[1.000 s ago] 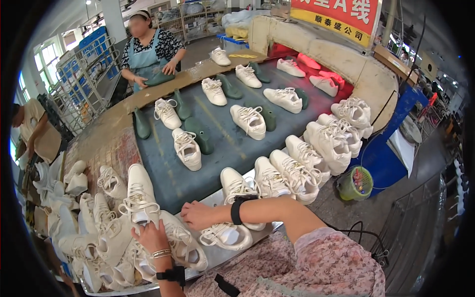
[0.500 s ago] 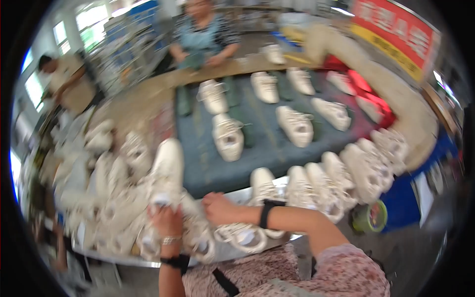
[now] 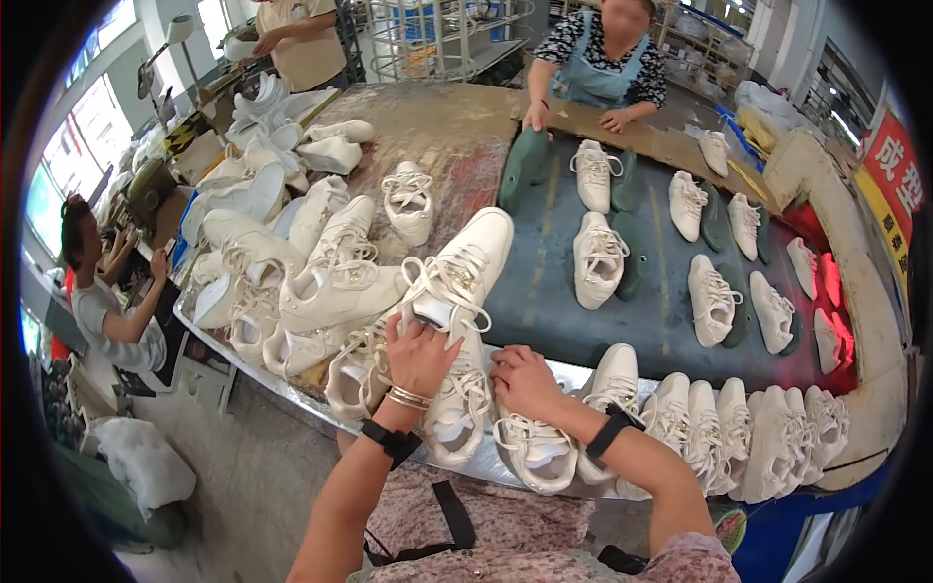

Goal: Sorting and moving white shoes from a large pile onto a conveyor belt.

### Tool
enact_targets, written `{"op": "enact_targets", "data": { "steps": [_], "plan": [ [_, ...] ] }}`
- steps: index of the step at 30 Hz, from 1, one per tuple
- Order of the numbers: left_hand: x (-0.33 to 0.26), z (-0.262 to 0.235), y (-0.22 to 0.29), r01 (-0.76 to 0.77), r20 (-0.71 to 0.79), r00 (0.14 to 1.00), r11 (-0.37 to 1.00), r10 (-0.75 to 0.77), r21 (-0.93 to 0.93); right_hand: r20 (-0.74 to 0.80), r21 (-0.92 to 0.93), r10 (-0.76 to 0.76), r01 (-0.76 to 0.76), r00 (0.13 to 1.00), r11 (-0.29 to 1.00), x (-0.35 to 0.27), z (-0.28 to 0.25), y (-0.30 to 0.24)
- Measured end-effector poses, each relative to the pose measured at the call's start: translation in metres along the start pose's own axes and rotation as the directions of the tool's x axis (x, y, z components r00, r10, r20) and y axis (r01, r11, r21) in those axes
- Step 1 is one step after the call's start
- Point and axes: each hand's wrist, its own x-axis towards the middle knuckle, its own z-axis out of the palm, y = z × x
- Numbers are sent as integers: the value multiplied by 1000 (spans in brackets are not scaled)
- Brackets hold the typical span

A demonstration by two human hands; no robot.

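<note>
We see the left hand [image 3: 423, 361] gripping a cream lace-up sneaker [image 3: 476, 245] by its ankle opening, at the near-left corner of a flat dark-grey belt [image 3: 656, 309]. Beside the belt's near edge, the right hand [image 3: 527, 383] is loosely curled, its hold unclear.

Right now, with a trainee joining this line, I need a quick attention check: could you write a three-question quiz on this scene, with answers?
1. True or false: the left hand touches a white shoe.
2. The co-worker is touching: a) a red sign; b) a green last; c) a shoelace.
3. From the wearer's view, on which side of the dark belt is the jumbled shoe pile?

Key: 1 true; 2 b; 3 left.
</note>
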Motion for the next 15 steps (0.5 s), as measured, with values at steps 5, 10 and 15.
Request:
{"op": "enact_targets", "data": {
  "steps": [5,10,15],
  "plan": [
    [-3,1,0,15,-6,1000,1000,-15,8,5,-2,-6,6,1000,1000,0,-2,2],
    [-2,2,-3,9,7,1000,1000,-9,-4,52,7,-7,7,999,1000,1,-7,-1],
    [6,1,-9,-50,26,998,998,50,-26,129,144,144,-162,981,976,30,-51,30]
  ]
}}
